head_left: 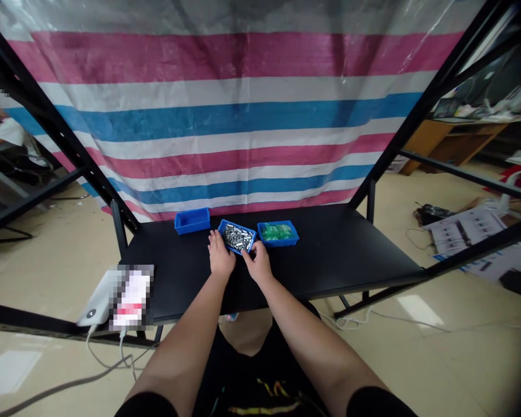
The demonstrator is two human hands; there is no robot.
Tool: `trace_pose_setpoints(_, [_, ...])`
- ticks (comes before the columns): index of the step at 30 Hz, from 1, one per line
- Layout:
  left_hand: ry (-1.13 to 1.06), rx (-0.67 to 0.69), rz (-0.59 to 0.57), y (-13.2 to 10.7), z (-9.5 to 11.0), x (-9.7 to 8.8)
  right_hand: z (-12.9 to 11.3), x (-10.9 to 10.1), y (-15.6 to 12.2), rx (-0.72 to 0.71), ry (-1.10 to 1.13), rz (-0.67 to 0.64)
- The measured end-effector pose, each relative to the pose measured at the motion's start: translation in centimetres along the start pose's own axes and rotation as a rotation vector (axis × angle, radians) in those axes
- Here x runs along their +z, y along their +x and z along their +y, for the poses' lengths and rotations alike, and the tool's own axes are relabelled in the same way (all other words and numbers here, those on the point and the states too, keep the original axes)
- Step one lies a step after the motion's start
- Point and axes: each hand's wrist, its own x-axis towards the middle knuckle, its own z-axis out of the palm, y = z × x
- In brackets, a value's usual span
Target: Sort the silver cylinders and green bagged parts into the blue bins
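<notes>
A small blue plastic bin (220,227) filled with shiny metal parts (238,237), too small to name exactly, sits tilted slightly askew on the black table. My left hand (220,256) is against its left side, fingers along the wall and thumb near the front edge. At the right front corner, my right hand (259,264) grips the same bin, with the thumb at the rim. Just right of it stands a second blue bin (282,242) containing green plastic bags (278,231). A third blue bin (193,226) stands behind and to the left, with nothing visible inside.
The black table (330,255) runs between dark metal frame posts. Behind it hangs a striped plastic sheet (243,133). A white device (102,304) and a blurred-out item (132,298) with cables lie at the left edge. Another person (8,130) sits at far left.
</notes>
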Motion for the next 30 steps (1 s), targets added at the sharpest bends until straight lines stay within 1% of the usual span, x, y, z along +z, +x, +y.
trace_pose_setpoints(3, [-0.101,-0.027,0.004,0.6,0.1,0.2,-0.2,-0.1,-0.1,-0.051,-0.051,0.041])
trace_pose_setpoints(6, [-0.194,-0.106,0.087,0.9,0.2,0.5,-0.7,-0.2,-0.1,-0.054,-0.067,0.04])
trace_pose_setpoints(8, [-0.198,-0.159,0.129,1.1,0.3,0.9,-1.1,-0.3,-0.1,-0.057,-0.077,0.024])
trace_pose_setpoints(10, [-0.169,-0.168,0.134,1.3,0.3,1.3,-1.5,-0.4,-0.2,-0.06,-0.089,0.008])
trace_pose_setpoints(13, [-0.098,-0.126,0.077,1.7,0.3,1.9,-2.0,-0.5,-0.5,-0.066,-0.128,-0.019])
trace_pose_setpoints(16, [-0.009,-0.053,-0.013,1.9,0.5,2.3,-2.2,-0.5,-0.6,-0.092,-0.179,-0.055])
trace_pose_setpoints(18, [0.051,0.0,-0.041,1.8,0.8,2.4,-2.2,-0.5,-0.7,-0.106,-0.195,-0.075])
trace_pose_setpoints(20, [0.095,0.027,-0.035,1.6,1.0,2.4,-2.2,-0.4,-0.7,-0.103,-0.203,-0.081])
trace_pose_setpoints(24, [0.127,0.026,-0.007,1.4,1.1,2.5,-1.9,-0.3,-0.6,-0.086,-0.197,-0.058])
trace_pose_setpoints(30, [0.144,0.013,0.04,1.1,1.1,2.6,-0.4,0.4,-0.7,-0.052,-0.113,-0.009])
